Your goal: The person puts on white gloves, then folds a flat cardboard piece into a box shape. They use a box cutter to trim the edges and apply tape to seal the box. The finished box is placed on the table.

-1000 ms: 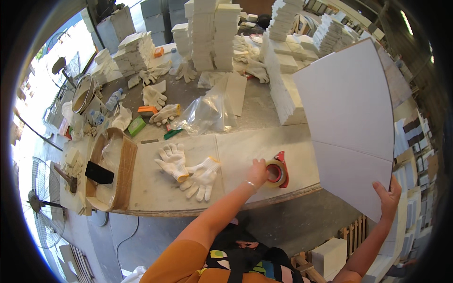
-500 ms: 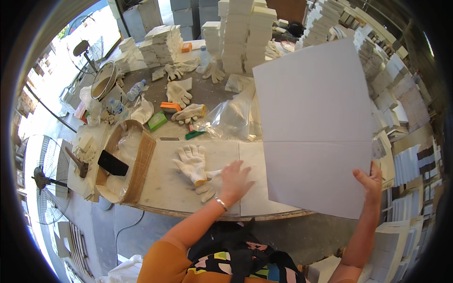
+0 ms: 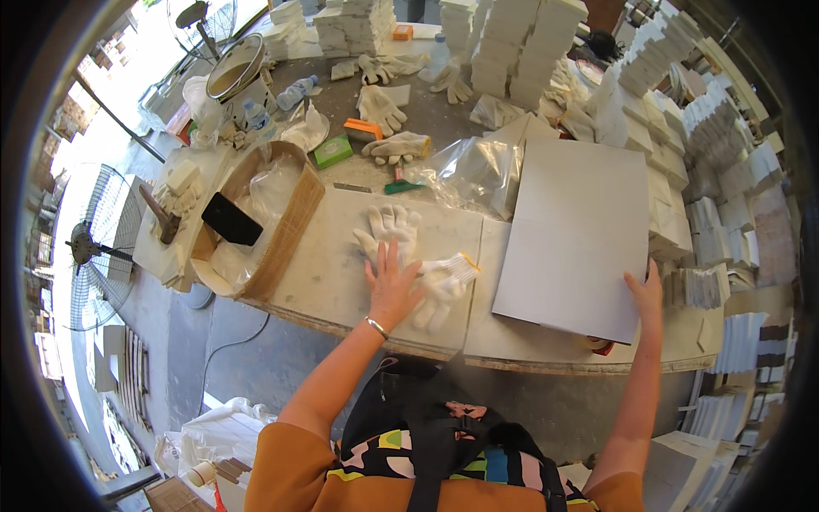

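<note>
My left hand [image 3: 394, 293] is open, fingers spread, at a pair of white knit work gloves on the pale slabs of the table. One glove [image 3: 391, 229] lies beyond my fingertips; the second glove [image 3: 442, 290], with a yellow-edged cuff, is just right of my hand. A large white cardboard sheet [image 3: 573, 239] with a crease across it leans low over the table's right side. My right hand [image 3: 646, 294] grips its right edge, thumb on top and other fingers mostly hidden. Something red [image 3: 604, 348] peeks out under the sheet's near edge.
A cardboard box [image 3: 294, 218] with plastic film and a black phone [image 3: 232, 219] stands left. Beyond lie a clear plastic bag [image 3: 478, 175], a green box [image 3: 333, 152], an orange-handled brush [image 3: 363, 129] and more gloves. Stacked stone tiles [image 3: 636, 128] line the right; a fan [image 3: 85, 247] stands left.
The cardboard sheet has come down toward the table in my right hand. My left hand has moved onto the gloves, and one glove now lies farther right. The view has shifted.
</note>
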`<state>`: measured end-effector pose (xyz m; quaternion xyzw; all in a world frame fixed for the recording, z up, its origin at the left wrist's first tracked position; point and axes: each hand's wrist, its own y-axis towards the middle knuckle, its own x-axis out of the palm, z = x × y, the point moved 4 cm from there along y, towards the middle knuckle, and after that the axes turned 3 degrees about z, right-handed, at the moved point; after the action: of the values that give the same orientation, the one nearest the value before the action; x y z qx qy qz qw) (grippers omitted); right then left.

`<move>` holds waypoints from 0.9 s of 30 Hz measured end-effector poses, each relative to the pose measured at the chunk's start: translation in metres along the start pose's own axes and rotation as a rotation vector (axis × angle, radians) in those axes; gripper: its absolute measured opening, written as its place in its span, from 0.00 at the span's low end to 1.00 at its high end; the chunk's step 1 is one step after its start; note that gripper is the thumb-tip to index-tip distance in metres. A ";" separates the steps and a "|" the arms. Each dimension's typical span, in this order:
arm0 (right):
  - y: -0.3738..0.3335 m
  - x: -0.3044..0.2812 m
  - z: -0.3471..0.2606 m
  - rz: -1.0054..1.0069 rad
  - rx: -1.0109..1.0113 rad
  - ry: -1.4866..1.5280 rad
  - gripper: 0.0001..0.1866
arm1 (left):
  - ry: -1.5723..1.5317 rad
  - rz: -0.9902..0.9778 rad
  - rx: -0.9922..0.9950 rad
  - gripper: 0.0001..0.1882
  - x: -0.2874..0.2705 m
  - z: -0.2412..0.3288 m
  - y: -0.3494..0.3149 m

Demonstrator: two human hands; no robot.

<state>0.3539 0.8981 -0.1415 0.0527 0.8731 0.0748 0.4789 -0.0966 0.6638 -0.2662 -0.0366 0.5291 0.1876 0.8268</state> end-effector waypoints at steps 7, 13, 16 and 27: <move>-0.077 0.048 -0.127 -0.065 -0.356 0.130 0.24 | 0.062 -0.127 0.087 0.21 0.027 0.023 0.050; -0.132 0.134 -0.174 -0.308 -0.417 0.295 0.23 | -0.255 -0.125 0.263 0.10 -0.007 0.046 0.060; -0.138 0.143 -0.179 -0.397 -0.345 0.413 0.22 | -0.441 -0.266 0.286 0.08 -0.039 0.061 0.053; -0.181 0.107 -0.187 -0.449 -0.208 0.536 0.18 | -0.689 -0.095 -0.010 0.18 -0.073 0.092 -0.006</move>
<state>0.1352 0.7227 -0.1641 -0.2108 0.9451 0.0676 0.2405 -0.0418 0.6626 -0.1619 0.0004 0.2156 0.1528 0.9644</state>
